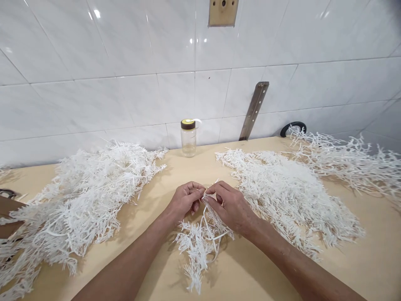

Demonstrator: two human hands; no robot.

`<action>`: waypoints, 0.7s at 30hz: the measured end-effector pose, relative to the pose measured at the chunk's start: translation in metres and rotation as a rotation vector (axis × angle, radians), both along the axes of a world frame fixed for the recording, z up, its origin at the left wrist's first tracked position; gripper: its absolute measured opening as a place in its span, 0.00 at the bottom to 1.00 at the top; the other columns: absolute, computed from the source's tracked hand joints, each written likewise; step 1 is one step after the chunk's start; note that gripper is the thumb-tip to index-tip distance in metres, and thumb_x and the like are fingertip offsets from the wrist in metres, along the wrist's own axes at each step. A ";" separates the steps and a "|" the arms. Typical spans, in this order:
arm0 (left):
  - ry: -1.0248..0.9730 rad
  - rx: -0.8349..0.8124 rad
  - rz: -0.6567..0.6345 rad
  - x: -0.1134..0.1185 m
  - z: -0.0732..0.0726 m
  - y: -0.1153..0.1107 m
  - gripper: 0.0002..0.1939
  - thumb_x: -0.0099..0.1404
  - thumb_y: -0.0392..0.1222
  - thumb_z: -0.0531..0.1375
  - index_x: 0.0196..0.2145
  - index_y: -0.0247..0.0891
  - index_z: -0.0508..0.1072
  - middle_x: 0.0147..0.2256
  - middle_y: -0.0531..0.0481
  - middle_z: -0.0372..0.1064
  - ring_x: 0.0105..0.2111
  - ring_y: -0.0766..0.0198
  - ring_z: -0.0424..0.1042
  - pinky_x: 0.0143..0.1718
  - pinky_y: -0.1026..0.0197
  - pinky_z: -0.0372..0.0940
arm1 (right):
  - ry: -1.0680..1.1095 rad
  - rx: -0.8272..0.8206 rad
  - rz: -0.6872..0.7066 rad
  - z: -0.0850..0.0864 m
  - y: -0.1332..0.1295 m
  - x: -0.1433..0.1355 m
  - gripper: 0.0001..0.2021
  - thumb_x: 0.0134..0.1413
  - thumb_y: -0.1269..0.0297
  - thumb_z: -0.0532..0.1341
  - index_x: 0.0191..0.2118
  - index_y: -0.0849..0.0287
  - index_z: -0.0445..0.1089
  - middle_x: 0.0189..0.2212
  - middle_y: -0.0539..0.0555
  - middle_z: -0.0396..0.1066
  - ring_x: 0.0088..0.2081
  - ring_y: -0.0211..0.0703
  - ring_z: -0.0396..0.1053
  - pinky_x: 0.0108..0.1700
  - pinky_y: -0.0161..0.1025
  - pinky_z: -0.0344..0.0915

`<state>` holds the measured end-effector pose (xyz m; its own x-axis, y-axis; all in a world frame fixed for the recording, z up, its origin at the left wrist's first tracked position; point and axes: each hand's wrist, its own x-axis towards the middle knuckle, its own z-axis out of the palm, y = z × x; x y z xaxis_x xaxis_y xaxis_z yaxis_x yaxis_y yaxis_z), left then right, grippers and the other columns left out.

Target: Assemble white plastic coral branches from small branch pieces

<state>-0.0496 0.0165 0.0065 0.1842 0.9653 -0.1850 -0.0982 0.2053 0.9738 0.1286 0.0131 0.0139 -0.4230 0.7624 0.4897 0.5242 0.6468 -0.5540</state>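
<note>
Both hands meet at the middle of the table. My left hand pinches the upper end of a white artificial foliage sprig, thumb against forefinger. On the same end close the thumb and fingertips of my right hand, almost touching the left fingertips. Thin branching stems and feathery tips of the sprig hang toward me and spread over the table. The exact spot gripped is partly hidden by the fingers.
Left lies a large heap of white foliage, right another pile. Barer white branches are at far right, near a black curved handle. A see-through bottle and a metal strip stand by the tiled wall.
</note>
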 end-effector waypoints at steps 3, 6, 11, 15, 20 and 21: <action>0.017 0.010 -0.014 0.000 -0.001 0.000 0.20 0.54 0.54 0.67 0.35 0.36 0.71 0.13 0.59 0.61 0.12 0.72 0.57 0.13 0.71 0.51 | -0.009 -0.004 0.000 0.000 0.000 -0.001 0.05 0.61 0.69 0.59 0.42 0.57 0.70 0.37 0.54 0.71 0.31 0.39 0.69 0.34 0.37 0.65; 0.021 0.024 -0.017 0.000 -0.001 0.000 0.20 0.54 0.54 0.67 0.35 0.36 0.72 0.15 0.58 0.62 0.14 0.72 0.58 0.14 0.70 0.52 | -0.005 -0.013 0.011 -0.001 0.000 -0.002 0.04 0.61 0.70 0.58 0.38 0.57 0.70 0.35 0.53 0.71 0.31 0.39 0.68 0.33 0.37 0.64; -0.007 0.022 -0.031 -0.001 0.000 -0.001 0.19 0.54 0.54 0.67 0.31 0.34 0.73 0.15 0.56 0.62 0.15 0.73 0.59 0.16 0.70 0.52 | 0.061 -0.133 -0.076 0.000 0.001 -0.003 0.06 0.61 0.67 0.58 0.32 0.58 0.68 0.28 0.51 0.70 0.28 0.39 0.67 0.31 0.37 0.64; -0.046 0.031 -0.097 0.000 0.002 -0.002 0.22 0.54 0.54 0.68 0.37 0.32 0.76 0.17 0.53 0.65 0.17 0.71 0.62 0.18 0.69 0.56 | 0.106 -0.267 -0.146 0.001 0.002 -0.002 0.06 0.60 0.64 0.58 0.33 0.58 0.69 0.27 0.50 0.71 0.28 0.40 0.67 0.29 0.37 0.64; 0.039 0.043 0.046 0.008 0.004 -0.006 0.25 0.47 0.52 0.72 0.38 0.31 0.75 0.19 0.53 0.68 0.16 0.71 0.63 0.17 0.68 0.57 | 0.171 -0.402 -0.099 0.001 0.006 0.000 0.08 0.58 0.63 0.57 0.38 0.57 0.73 0.30 0.51 0.75 0.29 0.40 0.71 0.30 0.37 0.67; 0.051 0.047 0.072 0.009 0.004 -0.006 0.25 0.47 0.52 0.72 0.37 0.31 0.75 0.18 0.54 0.67 0.15 0.71 0.62 0.16 0.68 0.56 | 0.186 -0.434 -0.096 0.001 0.006 0.001 0.09 0.58 0.63 0.57 0.39 0.57 0.73 0.29 0.51 0.75 0.27 0.39 0.70 0.29 0.37 0.67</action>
